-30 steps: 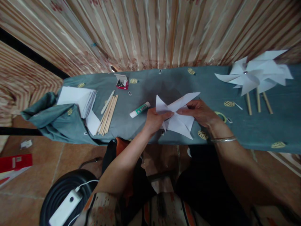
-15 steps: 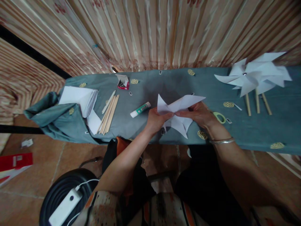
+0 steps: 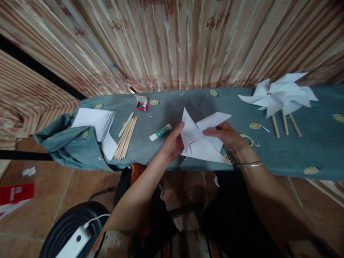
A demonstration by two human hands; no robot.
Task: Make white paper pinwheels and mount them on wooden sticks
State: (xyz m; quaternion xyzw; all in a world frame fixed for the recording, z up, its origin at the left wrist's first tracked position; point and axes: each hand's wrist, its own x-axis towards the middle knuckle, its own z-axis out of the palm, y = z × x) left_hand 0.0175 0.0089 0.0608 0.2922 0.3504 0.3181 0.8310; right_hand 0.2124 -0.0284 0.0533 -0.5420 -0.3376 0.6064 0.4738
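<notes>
Both my hands hold a white cut and folded paper sheet point(image 3: 200, 143) over the near edge of a table draped in grey-green cloth point(image 3: 188, 102). My left hand point(image 3: 172, 143) grips the paper's left side, thumb on top of a raised pointed flap. My right hand point(image 3: 228, 136) pinches flaps together near the paper's centre. A silver bangle sits on my right wrist.
A glue stick point(image 3: 160, 132) lies just left of my hands. Further left are several wooden sticks point(image 3: 126, 138), a white pen, and a stack of white paper point(image 3: 94, 120). A small red box of pins point(image 3: 141, 104) sits behind. Finished paper pinwheels point(image 3: 278, 95) lie far right.
The paper has turned in my hands; a left flap now stands up as a tall point under my left thumb. The view has shifted, so the table sits slightly lower in the picture.
</notes>
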